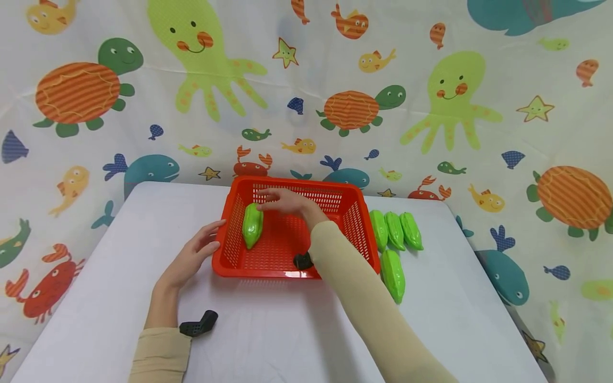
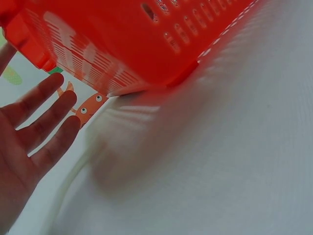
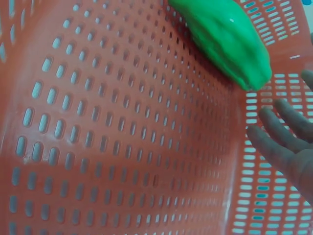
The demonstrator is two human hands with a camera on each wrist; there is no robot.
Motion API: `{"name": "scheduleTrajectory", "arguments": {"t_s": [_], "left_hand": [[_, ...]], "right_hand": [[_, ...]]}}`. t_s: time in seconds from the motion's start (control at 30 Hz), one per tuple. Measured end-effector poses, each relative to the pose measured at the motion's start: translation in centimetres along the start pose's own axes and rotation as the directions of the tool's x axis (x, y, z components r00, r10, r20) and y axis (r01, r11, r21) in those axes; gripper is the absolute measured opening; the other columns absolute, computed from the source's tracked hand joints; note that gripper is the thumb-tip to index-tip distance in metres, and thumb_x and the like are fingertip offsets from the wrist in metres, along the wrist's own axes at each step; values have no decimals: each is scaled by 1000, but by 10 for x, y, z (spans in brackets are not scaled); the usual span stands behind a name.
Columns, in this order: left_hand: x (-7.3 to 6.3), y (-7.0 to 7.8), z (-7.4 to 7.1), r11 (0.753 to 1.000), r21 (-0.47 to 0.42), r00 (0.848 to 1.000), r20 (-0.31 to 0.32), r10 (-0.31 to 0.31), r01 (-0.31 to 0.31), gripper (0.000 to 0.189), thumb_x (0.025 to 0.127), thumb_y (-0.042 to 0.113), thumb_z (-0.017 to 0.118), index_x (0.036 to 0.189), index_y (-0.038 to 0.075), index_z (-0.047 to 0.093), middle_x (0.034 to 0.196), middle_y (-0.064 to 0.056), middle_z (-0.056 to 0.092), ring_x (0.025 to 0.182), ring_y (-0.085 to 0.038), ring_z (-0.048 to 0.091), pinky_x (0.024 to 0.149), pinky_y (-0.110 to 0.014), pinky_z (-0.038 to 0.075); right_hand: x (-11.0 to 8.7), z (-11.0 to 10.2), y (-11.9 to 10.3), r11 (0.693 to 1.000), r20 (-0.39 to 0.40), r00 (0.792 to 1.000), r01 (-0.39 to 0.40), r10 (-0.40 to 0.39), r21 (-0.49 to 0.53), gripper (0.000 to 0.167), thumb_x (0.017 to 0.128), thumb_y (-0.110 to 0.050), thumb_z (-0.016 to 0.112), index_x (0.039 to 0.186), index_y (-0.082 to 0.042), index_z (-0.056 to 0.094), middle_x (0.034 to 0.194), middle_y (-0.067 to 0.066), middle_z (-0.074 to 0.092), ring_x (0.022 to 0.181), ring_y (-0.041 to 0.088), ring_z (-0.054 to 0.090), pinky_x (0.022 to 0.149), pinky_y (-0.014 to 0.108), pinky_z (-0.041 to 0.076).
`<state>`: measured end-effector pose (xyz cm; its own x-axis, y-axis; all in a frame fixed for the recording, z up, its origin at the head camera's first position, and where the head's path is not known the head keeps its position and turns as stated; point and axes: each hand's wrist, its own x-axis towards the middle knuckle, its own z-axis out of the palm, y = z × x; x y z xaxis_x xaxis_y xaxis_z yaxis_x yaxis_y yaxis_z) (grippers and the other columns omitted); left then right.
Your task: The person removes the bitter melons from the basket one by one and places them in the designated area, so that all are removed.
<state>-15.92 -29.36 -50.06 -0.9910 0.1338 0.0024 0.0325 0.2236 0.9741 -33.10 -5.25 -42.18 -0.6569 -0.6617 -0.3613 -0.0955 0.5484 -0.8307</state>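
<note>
A glossy green ridged fruit, plastic-looking (image 1: 252,225), lies lengthwise along the left side of a red perforated basket (image 1: 297,274). My right hand (image 1: 286,202) reaches over the basket, its fingers relaxed beside the fruit's far end. In the right wrist view, a gap shows between those fingers (image 3: 276,139) and the fruit (image 3: 230,41), and the hand holds nothing. At the basket's left rim is my left hand (image 1: 193,255), fingers spread and loosely bent. The left wrist view shows its fingers (image 2: 44,115) extended beside the basket's outer wall (image 2: 122,44).
Right of the basket, three similar green fruits (image 1: 395,231) lie in a row, with another (image 1: 394,276) nearer the front. Both wrists wear black devices (image 1: 198,324). A white table (image 1: 268,330) bears everything, and a sea-animal printed curtain (image 1: 306,58) hangs behind it.
</note>
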Motion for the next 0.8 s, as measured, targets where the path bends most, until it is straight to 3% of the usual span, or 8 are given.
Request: {"name": "scheduleTrajectory", "arguments": {"t_s": [0.53,0.8], "left_hand": [[-10,2,7,1000,13,1000,-17,3,-2,58,99,35,54,153,25,32,152,-12,35,138,-36,31,103,-66,35],[-15,2,11,1000,3,1000,-20,8,-8,57,99,34,53,152,25,33,152,-12,34,138,-36,31,103,-66,35]], "right_hand": [[-4,7,1,996,153,984,-88,88,-8,59,92,-33,68,146,-25,47,146,3,45,129,23,43,105,46,43],[-7,11,6,995,217,972,-83,93,-56,58,93,-34,66,147,-28,46,149,2,42,134,23,38,105,44,42]]}}
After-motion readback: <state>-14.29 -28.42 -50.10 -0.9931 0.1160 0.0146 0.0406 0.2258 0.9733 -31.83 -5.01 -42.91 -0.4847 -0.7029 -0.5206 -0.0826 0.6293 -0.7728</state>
